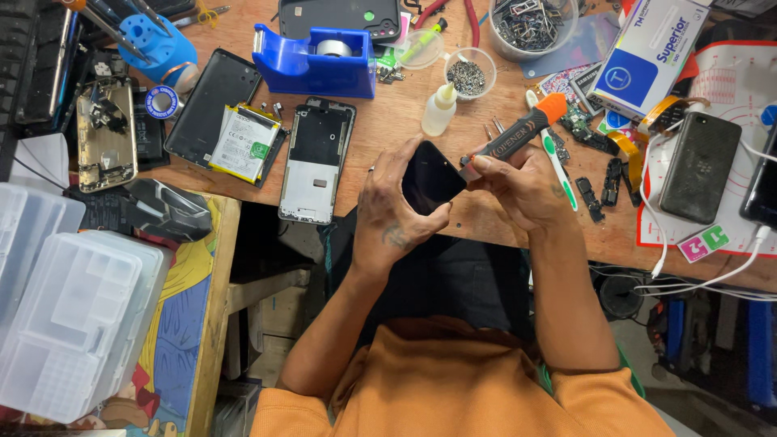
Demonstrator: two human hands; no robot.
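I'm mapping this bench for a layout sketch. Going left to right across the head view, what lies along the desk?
Gold phone chassis → black back cover → open phone frame → left hand → right hand → black phone.

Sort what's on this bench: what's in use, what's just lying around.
In use: black phone in the left hand; orange-tipped opening tool in the right hand.

Lying about: blue tape dispenser, small glue bottle, phone frame, toothbrush, clear plastic boxes.
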